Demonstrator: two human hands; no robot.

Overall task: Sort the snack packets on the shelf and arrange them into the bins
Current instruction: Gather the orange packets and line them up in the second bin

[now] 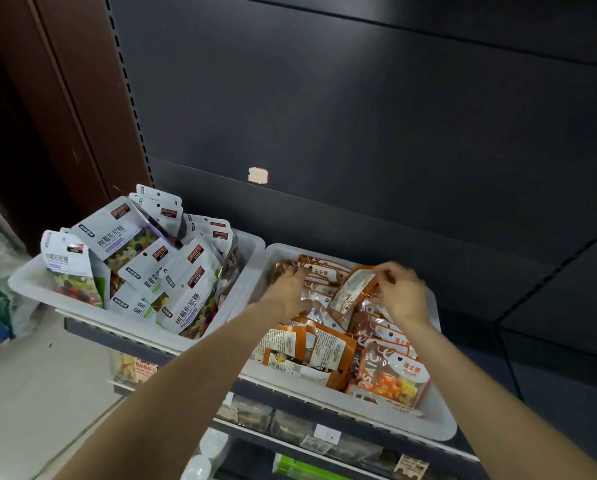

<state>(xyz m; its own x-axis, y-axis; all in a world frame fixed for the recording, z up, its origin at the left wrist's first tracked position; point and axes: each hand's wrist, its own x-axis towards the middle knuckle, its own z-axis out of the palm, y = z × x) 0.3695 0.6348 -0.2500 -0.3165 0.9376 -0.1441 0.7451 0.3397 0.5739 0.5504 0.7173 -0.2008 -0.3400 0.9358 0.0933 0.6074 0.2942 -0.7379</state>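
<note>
An orange packet (354,289), white label up, tilts over the right bin (439,424), pinched by the right hand (399,292). The left hand (288,289) presses curled fingers into orange packets beside it.

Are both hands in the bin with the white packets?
No, both hands, left and right, are in the right bin with orange packets.
</note>
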